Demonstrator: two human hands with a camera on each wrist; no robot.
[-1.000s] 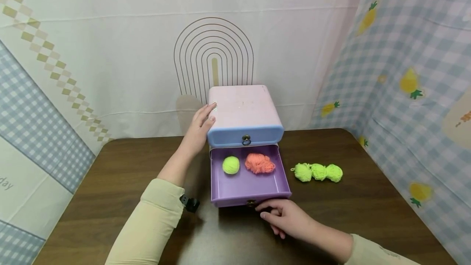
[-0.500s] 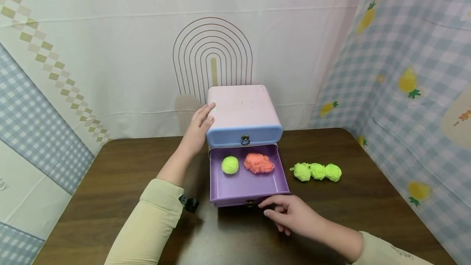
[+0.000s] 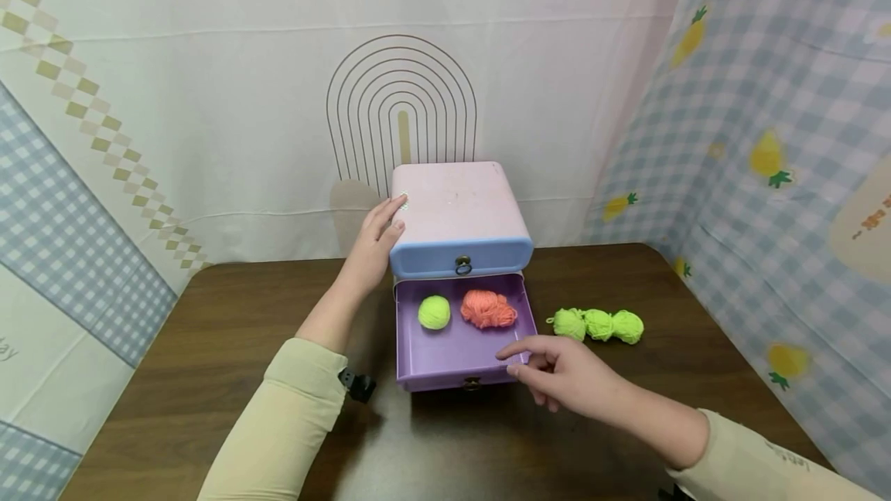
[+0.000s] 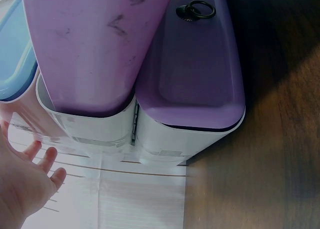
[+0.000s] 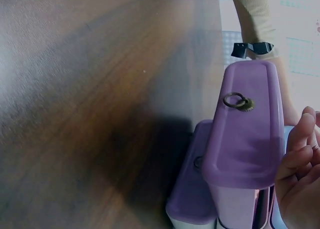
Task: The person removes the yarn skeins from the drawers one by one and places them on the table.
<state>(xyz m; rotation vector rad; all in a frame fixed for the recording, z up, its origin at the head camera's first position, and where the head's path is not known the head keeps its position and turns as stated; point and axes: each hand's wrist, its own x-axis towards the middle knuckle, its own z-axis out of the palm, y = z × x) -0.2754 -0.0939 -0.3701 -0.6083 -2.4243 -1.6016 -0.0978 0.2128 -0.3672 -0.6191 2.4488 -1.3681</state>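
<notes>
A small drawer cabinet (image 3: pixel 455 203) with a pink top stands on the table, its blue top drawer (image 3: pixel 425 260) pushed in. Below that, a purple drawer (image 3: pixel 445 358) is pulled out and carries a yellow-green yarn ball (image 3: pixel 435 312) and a coral yarn bundle (image 3: pixel 489 309). My left hand (image 3: pixel 369 250) rests against the cabinet's left side, fingertips at the top edge. My right hand (image 3: pixel 574 373) hovers over the drawer's front right corner, fingers loosely bent and holding nothing. In the right wrist view, the drawer's ring pull (image 5: pixel 240 101) hangs free of my right hand (image 5: pixel 302 174).
Three joined yellow-green yarn balls (image 3: pixel 599 325) lie on the brown table (image 3: pixel 264 300) right of the cabinet. A second purple drawer (image 4: pixel 192 74) sits closed beneath the pulled-out one. Patterned cloth (image 3: pixel 264 99) hangs behind the table.
My right hand has left the drawer's ring pull and moved up and right over the drawer's corner. The left hand stays at the cabinet; the drawer remains pulled out.
</notes>
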